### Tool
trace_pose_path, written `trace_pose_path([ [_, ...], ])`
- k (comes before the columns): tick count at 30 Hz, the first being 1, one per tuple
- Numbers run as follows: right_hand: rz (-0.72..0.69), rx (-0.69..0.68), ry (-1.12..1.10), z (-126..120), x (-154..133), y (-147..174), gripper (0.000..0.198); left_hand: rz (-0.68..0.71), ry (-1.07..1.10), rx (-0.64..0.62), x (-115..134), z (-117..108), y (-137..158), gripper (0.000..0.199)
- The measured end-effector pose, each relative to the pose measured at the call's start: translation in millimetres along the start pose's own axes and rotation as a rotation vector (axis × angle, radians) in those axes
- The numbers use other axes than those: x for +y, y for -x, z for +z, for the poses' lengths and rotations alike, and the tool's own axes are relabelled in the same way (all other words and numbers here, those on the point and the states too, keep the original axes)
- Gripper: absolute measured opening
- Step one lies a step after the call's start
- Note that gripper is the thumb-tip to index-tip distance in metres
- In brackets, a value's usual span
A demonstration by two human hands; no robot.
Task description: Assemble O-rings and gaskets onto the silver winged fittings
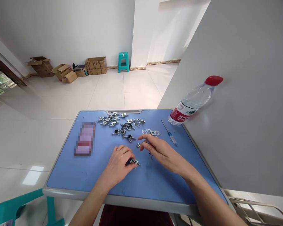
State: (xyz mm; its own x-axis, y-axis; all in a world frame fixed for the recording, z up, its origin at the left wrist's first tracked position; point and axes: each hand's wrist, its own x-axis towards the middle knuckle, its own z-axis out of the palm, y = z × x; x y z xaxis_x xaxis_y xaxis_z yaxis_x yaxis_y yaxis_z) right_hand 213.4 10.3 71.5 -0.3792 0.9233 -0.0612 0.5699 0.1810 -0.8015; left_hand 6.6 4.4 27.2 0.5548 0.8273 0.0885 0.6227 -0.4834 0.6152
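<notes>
My left hand (120, 163) is closed round a small metal fitting (134, 161) with a pin-like end, low over the blue tabletop. To its right, my right hand (163, 152) hovers with index finger and thumb apart, and no object shows between them. Just by its fingertips lies a little heap of screws (138, 145). Flat metal gaskets (151, 132) with holes lie beyond that hand. Several fittings with black round centres (129, 137) sit in the middle, and more silvery metal brackets (110, 118) are heaped near the far edge. A small dark part beneath my right hand is mostly hidden.
A blue-handled screwdriver (171, 135) lies on the right of the table (96, 179). Behind it a red-capped water bottle (191, 103) stands by the grey panel (245, 110). A blurred-out phone-like slab (85, 139) is at left. Cardboard boxes (96, 66) and a teal stool (123, 62) stand by the wall.
</notes>
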Motion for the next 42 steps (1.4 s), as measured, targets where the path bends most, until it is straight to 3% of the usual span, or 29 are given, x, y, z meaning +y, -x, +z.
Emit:
trace_pose_path([
  [4,-0.045,0.018,-0.056,2,-1,0,0.024,-0.003,0.016,-0.001,-1,1,1,0.013],
  [11,-0.184,-0.069,-0.102,4,-8,3,0.018,-0.001,0.034,-0.004,-2,3,1,0.013],
  [23,-0.189,-0.118,-0.032,5,-12,3,0.019,0.001,0.026,-0.008,-3,3,1,0.012],
  [31,-0.273,-0.056,0.073,11,-10,2,0.021,0.012,-0.009,-0.007,-3,3,0,0.008],
  [42,-0.272,-0.009,0.075,10,-8,2,0.020,-0.001,-0.015,-0.014,0,0,1,0.007],
])
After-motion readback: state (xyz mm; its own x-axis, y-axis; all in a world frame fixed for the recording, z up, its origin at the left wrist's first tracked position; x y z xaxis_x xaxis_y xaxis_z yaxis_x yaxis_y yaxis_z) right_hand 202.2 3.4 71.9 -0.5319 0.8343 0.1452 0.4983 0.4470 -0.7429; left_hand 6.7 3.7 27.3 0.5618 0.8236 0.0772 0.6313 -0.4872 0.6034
